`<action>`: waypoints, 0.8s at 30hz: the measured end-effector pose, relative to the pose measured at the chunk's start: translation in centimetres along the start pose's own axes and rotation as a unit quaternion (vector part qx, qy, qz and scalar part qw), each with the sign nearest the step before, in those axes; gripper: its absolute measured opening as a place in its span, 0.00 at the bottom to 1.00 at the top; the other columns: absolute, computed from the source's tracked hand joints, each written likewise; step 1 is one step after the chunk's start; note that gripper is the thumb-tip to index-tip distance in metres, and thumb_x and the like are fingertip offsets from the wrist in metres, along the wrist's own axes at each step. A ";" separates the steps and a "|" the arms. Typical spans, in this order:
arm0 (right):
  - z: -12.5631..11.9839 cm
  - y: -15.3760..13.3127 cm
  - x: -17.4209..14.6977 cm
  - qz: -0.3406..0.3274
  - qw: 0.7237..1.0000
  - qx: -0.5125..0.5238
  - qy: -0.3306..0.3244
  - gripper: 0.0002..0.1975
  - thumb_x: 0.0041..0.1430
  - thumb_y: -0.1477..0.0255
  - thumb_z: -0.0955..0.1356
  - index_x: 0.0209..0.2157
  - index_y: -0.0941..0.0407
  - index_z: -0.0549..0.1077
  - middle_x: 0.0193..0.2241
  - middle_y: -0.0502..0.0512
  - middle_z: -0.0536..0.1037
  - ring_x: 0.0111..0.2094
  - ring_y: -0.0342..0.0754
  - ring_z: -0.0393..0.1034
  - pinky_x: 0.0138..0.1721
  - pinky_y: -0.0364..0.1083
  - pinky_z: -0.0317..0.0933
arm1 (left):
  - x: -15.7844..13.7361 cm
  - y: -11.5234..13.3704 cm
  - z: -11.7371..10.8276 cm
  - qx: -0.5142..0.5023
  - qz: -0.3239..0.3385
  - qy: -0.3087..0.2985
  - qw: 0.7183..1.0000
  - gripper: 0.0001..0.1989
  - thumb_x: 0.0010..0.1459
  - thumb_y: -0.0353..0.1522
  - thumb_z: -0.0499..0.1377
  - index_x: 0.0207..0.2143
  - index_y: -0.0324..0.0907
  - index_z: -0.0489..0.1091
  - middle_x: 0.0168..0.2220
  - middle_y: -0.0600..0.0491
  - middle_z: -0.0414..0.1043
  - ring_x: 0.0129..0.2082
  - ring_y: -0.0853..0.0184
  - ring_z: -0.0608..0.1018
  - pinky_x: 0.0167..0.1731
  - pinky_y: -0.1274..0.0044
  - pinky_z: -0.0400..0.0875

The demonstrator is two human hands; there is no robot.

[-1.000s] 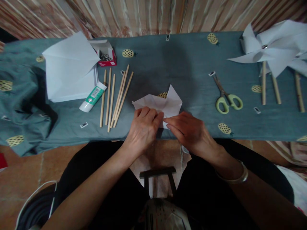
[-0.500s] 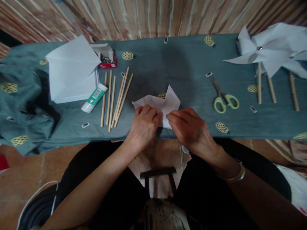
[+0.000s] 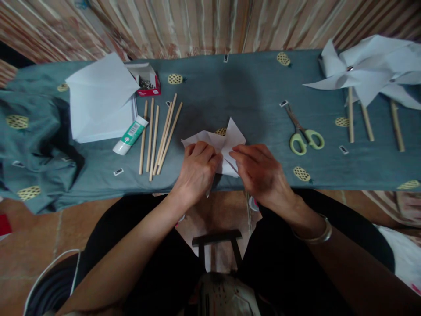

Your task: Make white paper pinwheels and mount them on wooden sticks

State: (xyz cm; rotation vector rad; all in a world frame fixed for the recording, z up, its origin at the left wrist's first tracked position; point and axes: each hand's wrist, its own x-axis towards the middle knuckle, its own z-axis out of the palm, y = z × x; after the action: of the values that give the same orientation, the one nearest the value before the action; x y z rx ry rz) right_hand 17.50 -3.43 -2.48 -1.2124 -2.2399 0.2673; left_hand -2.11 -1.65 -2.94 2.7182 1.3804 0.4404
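A white paper pinwheel with pointed, partly folded blades lies at the table's front edge, between my hands. My left hand is closed on it, pressing near its centre, and covers much of its left side. The fingers of my right hand are pinched together at the paper's right side. They seem to hold a blade, though the fingertips hide the exact grip. Wooden sticks lie to the left of my left hand. Scissors with green handles rest to the right of my right hand.
A stack of white paper sheets lies at the left, with a green and white tube against it. Behind stands an open red box of small metal pieces. Finished pinwheels on sticks lie at the far right.
My right fingers have shifted slightly to the right along the paper, and a slit between folds shows beneath them. My left hand keeps its place. The whole view has moved a little.
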 end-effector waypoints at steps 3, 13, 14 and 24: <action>0.3 0.1 0.1 -0.004 1.000 -0.008 0.015 0.15 0.67 0.77 0.60 0.49 0.56 0.75 0.48 0.60 0.79 0.47 0.54 0.70 0.50 0.56 0.68 | 0.2 -0.1 0.0 0.000 0.005 -0.001 1.000 0.12 0.67 0.28 0.50 0.39 0.41 0.75 0.34 0.50 0.73 0.43 0.58 0.68 0.43 0.66 0.61; 1.0 0.1 0.7 0.018 0.999 -0.017 0.024 0.16 0.68 0.74 0.60 0.47 0.56 0.77 0.47 0.59 0.79 0.48 0.54 0.70 0.52 0.55 0.67 | 0.5 0.1 0.3 0.029 0.014 -0.005 0.999 0.12 0.66 0.26 0.51 0.37 0.40 0.75 0.33 0.51 0.73 0.43 0.58 0.69 0.44 0.67 0.60; 0.9 0.0 0.8 0.021 0.999 -0.021 0.022 0.16 0.68 0.74 0.60 0.47 0.56 0.77 0.47 0.59 0.79 0.48 0.54 0.70 0.52 0.55 0.67 | 0.6 0.1 0.3 0.030 0.014 -0.006 0.999 0.12 0.66 0.27 0.51 0.37 0.40 0.75 0.34 0.51 0.73 0.43 0.58 0.69 0.44 0.67 0.60; 0.4 0.2 0.9 0.021 0.999 -0.038 0.033 0.16 0.66 0.75 0.61 0.48 0.58 0.78 0.47 0.59 0.80 0.47 0.55 0.72 0.53 0.55 0.67 | 1.1 -0.4 -0.2 -0.019 -0.036 -0.011 0.999 0.16 0.67 0.28 0.50 0.36 0.41 0.78 0.34 0.49 0.75 0.44 0.57 0.68 0.44 0.65 0.58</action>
State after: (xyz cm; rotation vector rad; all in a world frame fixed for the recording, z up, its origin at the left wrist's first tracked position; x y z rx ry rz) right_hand 17.01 -2.57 -2.55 -1.2898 -2.1877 0.1568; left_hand -1.87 -0.60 -2.54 2.6266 1.4442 0.4261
